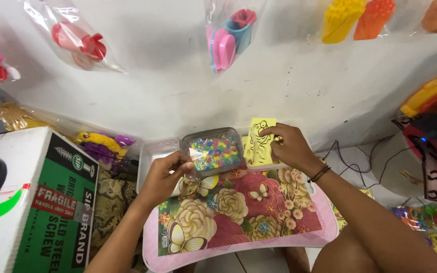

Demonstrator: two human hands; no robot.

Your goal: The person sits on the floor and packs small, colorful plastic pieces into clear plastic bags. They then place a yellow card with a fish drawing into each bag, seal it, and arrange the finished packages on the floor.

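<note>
My left hand (165,174) pinches the near-left edge of a clear plastic tub (213,150) filled with small multicoloured pieces. My right hand (289,146) holds a yellow card (260,144) with a black line drawing, standing upright in a container just right of the tub. Both rest at the far edge of a pink lap tray (238,210) printed with flowers and butterflies. An empty clear plastic tray (155,154) sits left of the tub, behind my left hand.
A green and white cardboard box (41,202) stands at the left. Bagged plastic toys (228,35) hang on the white wall. More bagged colourful items (431,222) and cables (360,162) lie at the right. My knee (360,253) is under the tray's right side.
</note>
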